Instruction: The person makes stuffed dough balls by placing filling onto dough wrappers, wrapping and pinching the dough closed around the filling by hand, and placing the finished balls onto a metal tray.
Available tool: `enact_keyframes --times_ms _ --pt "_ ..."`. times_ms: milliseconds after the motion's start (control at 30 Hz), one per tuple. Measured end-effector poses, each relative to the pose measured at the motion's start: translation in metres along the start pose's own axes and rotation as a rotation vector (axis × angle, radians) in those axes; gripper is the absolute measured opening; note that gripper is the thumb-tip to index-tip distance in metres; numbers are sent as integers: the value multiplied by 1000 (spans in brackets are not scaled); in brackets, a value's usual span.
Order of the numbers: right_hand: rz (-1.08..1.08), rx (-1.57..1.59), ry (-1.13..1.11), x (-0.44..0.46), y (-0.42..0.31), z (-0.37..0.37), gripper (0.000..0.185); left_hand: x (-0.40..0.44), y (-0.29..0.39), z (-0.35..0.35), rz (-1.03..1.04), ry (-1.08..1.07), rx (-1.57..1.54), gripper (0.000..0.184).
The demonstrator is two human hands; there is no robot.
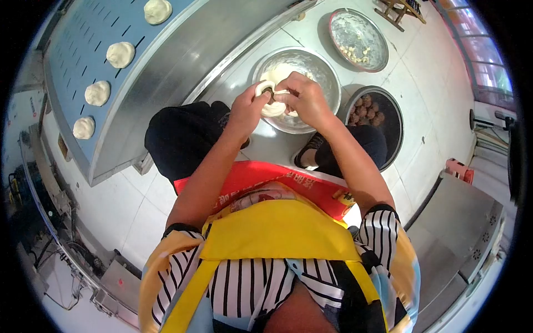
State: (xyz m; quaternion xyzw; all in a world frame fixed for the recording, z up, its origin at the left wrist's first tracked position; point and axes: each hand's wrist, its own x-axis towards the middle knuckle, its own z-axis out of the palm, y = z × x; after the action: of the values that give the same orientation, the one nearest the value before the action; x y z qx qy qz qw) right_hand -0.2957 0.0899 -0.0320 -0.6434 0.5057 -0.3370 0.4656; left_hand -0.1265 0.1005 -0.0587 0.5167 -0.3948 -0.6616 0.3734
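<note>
Over a wide metal bowl (326, 69), my left hand (246, 112) and my right hand (306, 101) pinch opposite sides of a piece of pale dough (273, 110). Its rim is raised in a loop, and something dark, apparently filling, shows in the middle. Both hands' fingers are closed on the edges of this dough, with the right fingertips partly hiding it. More pale dough (279, 72) lies in the bowl behind my hands.
Several round dough buns (120, 55) sit on a blue slotted surface (72, 61) at left, edged by a metal side (166, 72). Brown balls (366, 111) fill part of a dark basin (392, 127) by my right knee. Beyond stands a floury pan (355, 33) with dough scraps.
</note>
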Motion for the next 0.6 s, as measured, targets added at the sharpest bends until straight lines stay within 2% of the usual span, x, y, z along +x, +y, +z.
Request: enact_keyframes --times_ms 33,133,233,333,400,467,600 --pt "-33 13 -29 0 1 -1 12 1 -1 -3 44 -18 93 38" --pt "-310 -98 27 5 6 -4 10 -4 19 -4 45 -86 194 40" --pt "-245 -51 -34 6 6 -6 10 7 18 -14 8 -225 281 40" --pt "178 304 117 8 -4 -10 11 3 19 -13 141 -120 122 43" --pt "188 373 137 11 -8 -5 13 9 -7 1 337 27 59 45" --pt "269 335 80 9 -13 3 12 8 -12 18 164 65 -470 53" --pt "69 179 -15 5 -18 -1 8 5 -8 13 88 48 -390 63"
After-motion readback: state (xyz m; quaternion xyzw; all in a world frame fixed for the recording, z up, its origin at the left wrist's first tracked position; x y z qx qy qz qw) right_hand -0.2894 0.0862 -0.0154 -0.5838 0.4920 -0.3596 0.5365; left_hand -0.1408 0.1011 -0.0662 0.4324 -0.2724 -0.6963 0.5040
